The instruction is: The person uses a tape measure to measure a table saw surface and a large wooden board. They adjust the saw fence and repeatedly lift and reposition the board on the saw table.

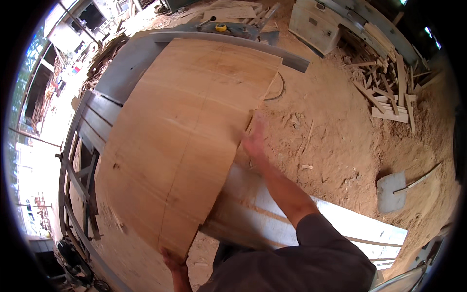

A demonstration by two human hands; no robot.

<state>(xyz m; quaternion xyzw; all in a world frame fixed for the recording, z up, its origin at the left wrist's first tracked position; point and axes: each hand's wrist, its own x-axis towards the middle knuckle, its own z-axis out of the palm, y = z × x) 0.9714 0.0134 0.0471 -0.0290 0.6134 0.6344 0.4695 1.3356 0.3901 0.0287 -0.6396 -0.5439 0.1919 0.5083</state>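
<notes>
**Large tan sheet of wood (189, 131) with a hand at each of two edges**

The sheet lay across the middle of the view, broad face up, its far part overlapping a flat grey metal machine table (127, 65) and its near end reaching toward the person. A thin dark line ran lengthwise along its face, and a small step interrupted its right edge near the close end.

The person's bare left hand (173, 259) was at the near end, its fingers closed around the edge and pinching the wood. The bare right hand (254, 141) was at the right edge, about midway along; motion blur softened its outline, and whether its fingers gripped or merely touched the wood could not be told.

Beyond the far edge ran a long, straight grey metal bar (294, 62); behind it was a small, rounded yellow object (221, 27). To the lower right, a pale, silvery slatted surface (355, 219) extended from beneath the right forearm. Farther right, a flat grey metal scoop with a thin handle (390, 194) lay on the brown earthen floor (335, 151), well apart from a heap of pale wood offcuts (389, 112).
</notes>
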